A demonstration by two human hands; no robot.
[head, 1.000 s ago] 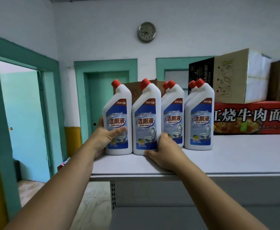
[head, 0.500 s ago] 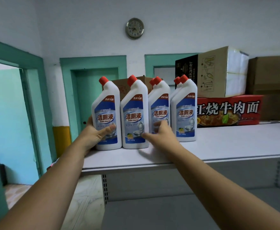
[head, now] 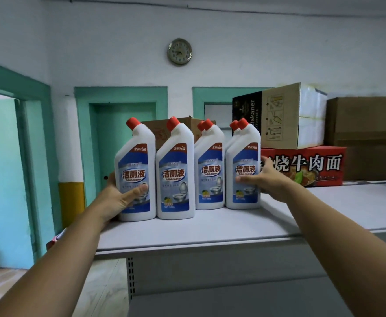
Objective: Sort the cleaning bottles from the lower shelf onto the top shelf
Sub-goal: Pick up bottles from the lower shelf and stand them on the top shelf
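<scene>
- White plastic bottles [head: 176,170] with angled necks and red caps, upright in a row on the smooth grey top shelf [head: 210,229], just left of the red carton [head: 313,165].
- On each blue label: "洁厕液", "Toilet cleaner".
- On the carton, in white: "烧牛肉面".
- Left hand [head: 118,200] wrapped round the leftmost bottle [head: 134,161], farthest from the carton, thumb across the label.
- Right hand [head: 269,179] clasping the rightmost bottle [head: 244,156], beside the carton, thumb on the label.
- Atop the carton, a cardboard box [head: 283,115] lettered "skaner".

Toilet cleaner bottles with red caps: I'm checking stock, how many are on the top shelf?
6 bottles. Four in front; two behind the right pair show only caps. More may be hidden.
</scene>
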